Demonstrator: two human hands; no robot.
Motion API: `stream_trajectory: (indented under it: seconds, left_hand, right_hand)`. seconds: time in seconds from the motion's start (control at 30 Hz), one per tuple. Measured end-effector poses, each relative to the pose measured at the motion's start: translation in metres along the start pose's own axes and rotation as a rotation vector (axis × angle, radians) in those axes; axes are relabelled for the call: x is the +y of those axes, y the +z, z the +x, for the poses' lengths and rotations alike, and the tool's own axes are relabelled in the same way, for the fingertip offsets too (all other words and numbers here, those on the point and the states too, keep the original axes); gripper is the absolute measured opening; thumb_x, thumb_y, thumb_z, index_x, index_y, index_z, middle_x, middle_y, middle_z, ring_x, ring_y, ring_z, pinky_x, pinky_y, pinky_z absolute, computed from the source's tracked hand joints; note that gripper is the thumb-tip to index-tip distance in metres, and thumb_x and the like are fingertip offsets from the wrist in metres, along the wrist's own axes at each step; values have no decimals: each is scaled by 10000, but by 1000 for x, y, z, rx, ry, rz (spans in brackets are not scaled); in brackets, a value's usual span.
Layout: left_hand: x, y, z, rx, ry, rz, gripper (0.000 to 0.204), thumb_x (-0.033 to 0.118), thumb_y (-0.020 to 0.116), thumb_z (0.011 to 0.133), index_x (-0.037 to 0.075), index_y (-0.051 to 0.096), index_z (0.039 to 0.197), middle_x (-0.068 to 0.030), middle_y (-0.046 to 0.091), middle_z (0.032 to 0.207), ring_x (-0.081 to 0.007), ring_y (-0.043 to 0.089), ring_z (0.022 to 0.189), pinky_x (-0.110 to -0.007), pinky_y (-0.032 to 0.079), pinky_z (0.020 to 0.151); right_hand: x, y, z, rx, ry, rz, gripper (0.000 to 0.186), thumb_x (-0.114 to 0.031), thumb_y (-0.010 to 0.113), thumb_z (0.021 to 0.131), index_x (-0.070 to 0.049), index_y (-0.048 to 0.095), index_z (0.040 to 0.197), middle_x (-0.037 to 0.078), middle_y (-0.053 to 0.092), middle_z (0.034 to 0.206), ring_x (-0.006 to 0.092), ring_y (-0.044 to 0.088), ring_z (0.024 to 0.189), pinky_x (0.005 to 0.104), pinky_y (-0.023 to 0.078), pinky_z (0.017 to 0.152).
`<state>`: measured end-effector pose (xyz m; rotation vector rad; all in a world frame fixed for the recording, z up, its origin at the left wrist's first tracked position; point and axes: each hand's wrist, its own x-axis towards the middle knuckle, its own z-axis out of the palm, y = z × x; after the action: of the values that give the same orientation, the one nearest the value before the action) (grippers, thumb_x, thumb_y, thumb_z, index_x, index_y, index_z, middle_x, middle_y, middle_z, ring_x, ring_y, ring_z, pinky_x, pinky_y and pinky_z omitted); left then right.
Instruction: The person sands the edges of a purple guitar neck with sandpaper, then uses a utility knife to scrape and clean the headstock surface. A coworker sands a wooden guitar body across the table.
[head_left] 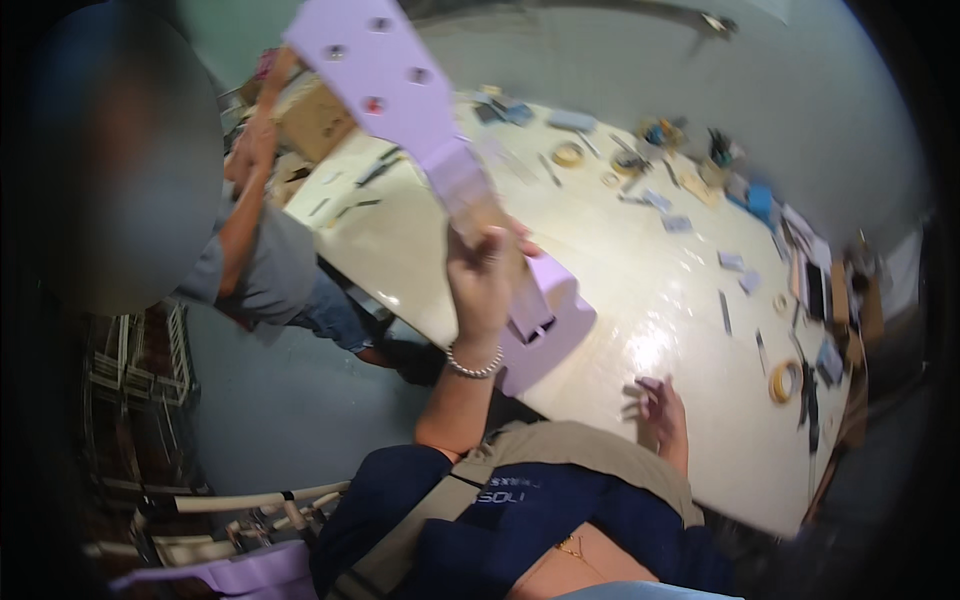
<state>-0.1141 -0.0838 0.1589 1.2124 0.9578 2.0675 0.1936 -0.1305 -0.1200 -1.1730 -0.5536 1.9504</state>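
Note:
My left hand (482, 285) is wrapped round the neck of a lavender ukulele (560, 335). Its headstock, with several peg holes and a red spot at one of them, points up and to the far left. The body's lower end lies low over the near edge of the pale table (610, 250); whether it touches the top I cannot tell. Bare of any object, my right hand (660, 410) hovers by the table's near edge with fingers apart, somewhat blurred.
A co-worker (270, 250) stands at the left by a cardboard box (312, 118). Tape rolls (786, 380), sanding blocks (677, 224), files and cups of tools (717, 160) lie along the far and right sides. Another lavender instrument (245, 572) rests by a rack at lower left.

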Motion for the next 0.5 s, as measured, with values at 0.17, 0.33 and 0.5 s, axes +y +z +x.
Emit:
stream_trajectory:
  seconds: [0.17,0.33,0.5]
  left_hand:
    - [-8,-17,17,135,32,204,562,493,433,988,-44,480,1148,-106,558,704,-186,581,558,-295,504,528]
    - [-29,3,39,-699,-279,396,563,530,530,932,-27,535,1018,-81,555,588,-144,548,445,-247,460,425]
    - [-98,27,-5,-1296,-771,809,493,492,572,918,5,629,866,-64,567,563,-129,562,443,-264,471,434]
  right_hand:
    - [-21,18,6,150,-296,-270,331,-314,616,931,-29,648,766,61,668,798,117,589,737,245,454,691]
    - [1,53,-107,-282,-220,-646,503,-268,477,986,-50,394,1432,113,464,1430,242,433,1310,387,362,1069]
    - [69,16,-143,-273,-302,-905,521,-297,413,990,-36,387,1440,131,388,1493,285,342,1388,383,242,1147]
